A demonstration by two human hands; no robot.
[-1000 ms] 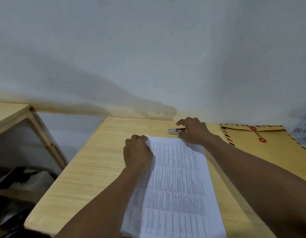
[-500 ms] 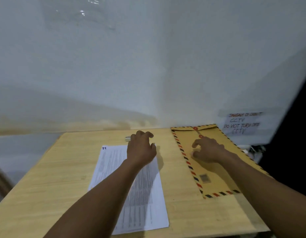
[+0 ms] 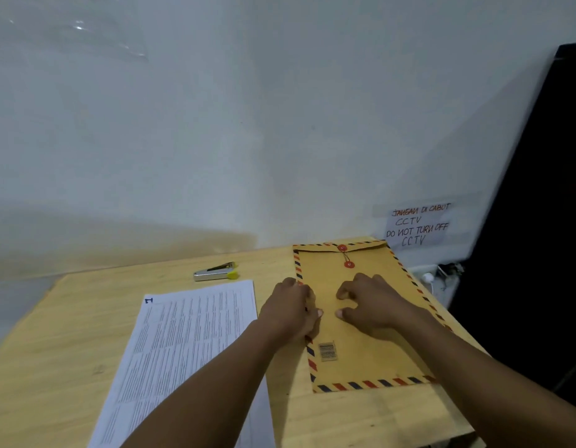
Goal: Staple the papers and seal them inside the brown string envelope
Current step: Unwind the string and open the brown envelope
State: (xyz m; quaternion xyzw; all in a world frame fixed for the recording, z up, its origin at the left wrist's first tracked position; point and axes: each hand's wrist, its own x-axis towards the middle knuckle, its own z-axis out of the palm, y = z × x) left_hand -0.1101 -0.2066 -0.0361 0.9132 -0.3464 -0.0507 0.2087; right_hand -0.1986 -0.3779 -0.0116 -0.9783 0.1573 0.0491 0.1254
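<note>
Envelope (image 3: pixel 370 360) lengthwise away (flap (image 3: pixel 361 246) farthest)

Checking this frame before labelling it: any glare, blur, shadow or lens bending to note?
Head view: faint glare on the clear plastic sheet; head view: a soft shadow lies on the wall behind the stapler; head view: print on the papers is too fine to read, the wall notice slightly smeared yet legible; head view: the dark panel at right leans, likely wide-angle distortion.

Pale wall (image 3: pixel 280 124) behind wooden table (image 3: pixel 70 334); handwritten note (image 3: pixel 417 226) (CCTV warning) taped low right.
</note>
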